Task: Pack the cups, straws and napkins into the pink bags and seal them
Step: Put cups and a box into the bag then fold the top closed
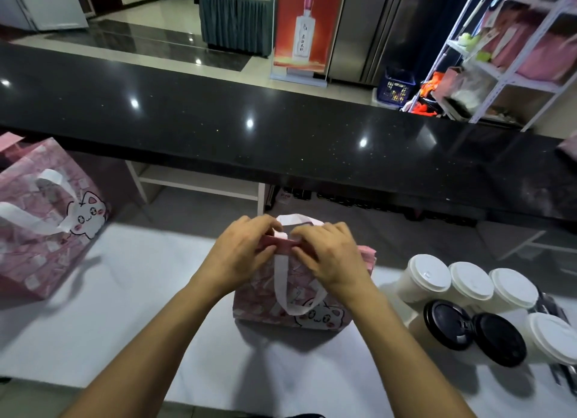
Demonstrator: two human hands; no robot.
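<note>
Both hands are on the top edge of the pink bag, which stands on the white table directly in front of the person. Left hand and right hand each pinch the folded-over mouth, fingers curled over the far side, thumbs toward the person, fingertips almost meeting at the middle. Looks like the sealing step: mouth is folded down into a flat pink strip between the two pinches. The near white handle hangs just below the grip down the front face; the far handle sticks up just behind the fingers. To do it well: keep both handles out of the fold, press the strip flat from the middle outward toward each corner, hold the bag upright so the contents don't tip. Can't see what is inside or what closure it uses, since the fingers cover it. To the right of the grip, well apart, six lidded cups wait, four white-lidded and two black. Left of the grip, well apart, a second pink bag stands.
</note>
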